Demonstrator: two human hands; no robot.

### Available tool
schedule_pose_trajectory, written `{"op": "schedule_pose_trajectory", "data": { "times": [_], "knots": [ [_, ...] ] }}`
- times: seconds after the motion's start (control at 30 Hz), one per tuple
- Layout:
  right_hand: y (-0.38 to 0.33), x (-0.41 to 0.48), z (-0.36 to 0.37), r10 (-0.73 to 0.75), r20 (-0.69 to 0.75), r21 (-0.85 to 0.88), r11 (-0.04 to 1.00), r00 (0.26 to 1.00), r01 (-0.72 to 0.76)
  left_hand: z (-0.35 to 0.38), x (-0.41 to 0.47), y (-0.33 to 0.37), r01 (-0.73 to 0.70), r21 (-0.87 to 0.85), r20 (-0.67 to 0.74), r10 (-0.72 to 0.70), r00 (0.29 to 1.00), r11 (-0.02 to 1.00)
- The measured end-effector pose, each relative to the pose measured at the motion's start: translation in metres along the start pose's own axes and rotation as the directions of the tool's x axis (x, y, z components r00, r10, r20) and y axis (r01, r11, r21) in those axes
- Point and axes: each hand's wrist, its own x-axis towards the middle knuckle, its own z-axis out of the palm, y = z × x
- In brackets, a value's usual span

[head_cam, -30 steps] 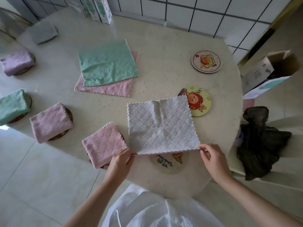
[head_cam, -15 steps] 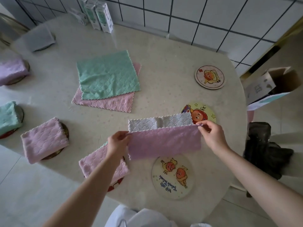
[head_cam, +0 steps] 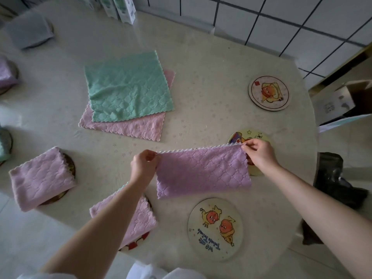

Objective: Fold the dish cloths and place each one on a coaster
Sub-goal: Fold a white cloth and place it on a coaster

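Folded in half now, the purple cloth (head_cam: 203, 172)!
Top corners are pinched by the left hand (head_cam: 143, 166) and right hand (head_cam: 259, 154); it is laid on the table (head_cam: 201, 77), partly over a yellow coaster (head_cam: 249, 135).

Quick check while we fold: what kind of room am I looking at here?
Probably a home kitchen or dining corner: a round pale table beside a white tiled wall, cartoon coasters laid out on it, and small cartons standing near the wall.

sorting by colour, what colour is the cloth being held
Lilac quilted dish cloth, clearest in head view.
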Motion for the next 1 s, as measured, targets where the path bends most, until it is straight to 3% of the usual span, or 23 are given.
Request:
{"op": "schedule_pose_trajectory", "data": {
  "times": [0.33,0.5,0.57,0.63,0.73,0.8,0.9,1.0],
  "knots": [
    [-0.006,0.015,0.006,0.022,-0.013,-0.265,0.964,1.000,-0.024,0.007,0.005,0.006,-0.031,0.102,-0.068,0.039,0.997,0.994],
    [-0.010,0.011,0.005,-0.013,-0.073,-0.260,0.966,0.997,-0.006,0.003,0.000,0.008,-0.029,0.129,-0.119,0.045,0.992,0.991],
    [-0.010,0.001,0.003,-0.071,-0.114,-0.235,0.971,0.991,0.043,0.001,-0.013,0.010,-0.084,0.208,-0.157,0.118,0.981,0.974],
    [-0.008,-0.017,0.002,-0.258,-0.123,-0.263,0.940,0.958,0.219,0.004,-0.034,0.008,-0.243,0.313,-0.141,0.298,0.944,0.918],
    [-0.002,-0.058,0.009,-0.530,0.039,-0.351,0.787,0.847,0.508,0.020,-0.074,-0.002,-0.561,0.364,0.078,0.576,0.814,0.744],
    [0.004,-0.087,0.021,-0.572,0.215,-0.386,0.695,0.792,0.607,0.037,-0.099,-0.013,-0.696,0.365,0.271,0.645,0.715,0.618],
    [0.019,-0.117,0.044,-0.595,0.372,-0.445,0.560,0.712,0.699,0.056,-0.122,-0.025,-0.772,0.402,0.481,0.604,0.635,0.492],
    [0.026,-0.137,0.052,-0.552,0.486,-0.458,0.501,0.678,0.735,0.062,-0.127,-0.035,-0.767,0.486,0.550,0.536,0.640,0.418]
  ]
}}
